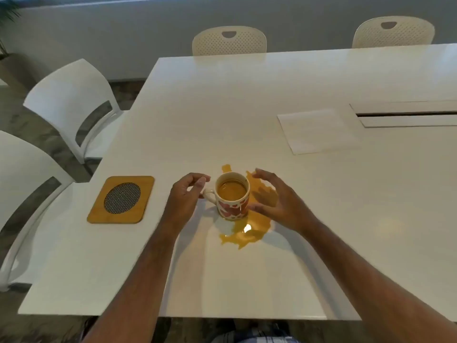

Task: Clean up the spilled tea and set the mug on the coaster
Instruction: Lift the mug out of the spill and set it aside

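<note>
- So far nothing of the task looks done: the spilled tea (249, 229) lies in an orange puddle on the white table (247, 100), spreading from under the mug (232, 196) toward the near edge and out to the mug's right.
- The mug stands upright in the puddle, a little in from the near edge, nearly full, its handle turned to the left.
- The coaster (121, 199), bamboo with a dark mesh oval, lies bare near the table's left edge, apart from the mug.
- The left hand (184, 196) has its grip released, fingers loosely curled just beside the handle; whether it touches the handle I cannot tell.
- The right hand (277, 201) is likewise released, cupped near the mug's right side above the puddle.
- A white sheet, perhaps a napkin (317, 131), lies further back toward the right, untouched.
- Left to do, as I judge it: lift the mug, wipe the puddle, and set the mug on the coaster.
</note>
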`<state>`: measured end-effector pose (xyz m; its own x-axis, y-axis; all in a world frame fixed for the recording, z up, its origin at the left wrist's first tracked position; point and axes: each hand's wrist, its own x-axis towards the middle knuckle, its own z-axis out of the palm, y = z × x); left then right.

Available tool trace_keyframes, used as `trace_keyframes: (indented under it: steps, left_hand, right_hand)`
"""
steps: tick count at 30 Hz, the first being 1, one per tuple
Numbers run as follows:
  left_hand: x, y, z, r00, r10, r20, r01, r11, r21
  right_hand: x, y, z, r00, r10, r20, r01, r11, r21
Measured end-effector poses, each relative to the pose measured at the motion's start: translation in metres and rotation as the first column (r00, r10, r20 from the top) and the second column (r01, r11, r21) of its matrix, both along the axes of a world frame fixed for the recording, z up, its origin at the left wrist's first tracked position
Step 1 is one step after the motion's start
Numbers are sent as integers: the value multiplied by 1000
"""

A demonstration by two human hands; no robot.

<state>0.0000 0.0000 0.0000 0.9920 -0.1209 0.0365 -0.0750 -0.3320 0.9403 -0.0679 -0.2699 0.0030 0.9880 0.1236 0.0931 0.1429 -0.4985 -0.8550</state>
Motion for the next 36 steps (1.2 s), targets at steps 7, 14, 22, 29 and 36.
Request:
trace_keyframes:
  steps: [7, 14, 22, 29, 36]
  left_hand:
    - [-5, -2, 1, 994, -106, -14, 105, 994, -12]
    - [-3, 2, -3, 977, -199, -76, 199, 980, -8]
    - [1, 5, -5, 947, -299, -119, 294, 954, -57]
    - [6, 6, -6, 938, -325, -119, 320, 946, -57]
    - [21, 5, 9, 941, -329, -81, 325, 944, -59]
  right_hand:
    - [12, 29, -4, 996, 64, -55, -65, 998, -17]
    - [15, 39, -9, 997, 28, -68, -28, 1000, 10]
    - [12, 42, -10, 998, -27, -58, 29, 999, 26]
    - [10, 43, -7, 998, -43, -49, 45, 999, 31]
    - [24, 45, 8, 998, -55, -24, 56, 998, 17]
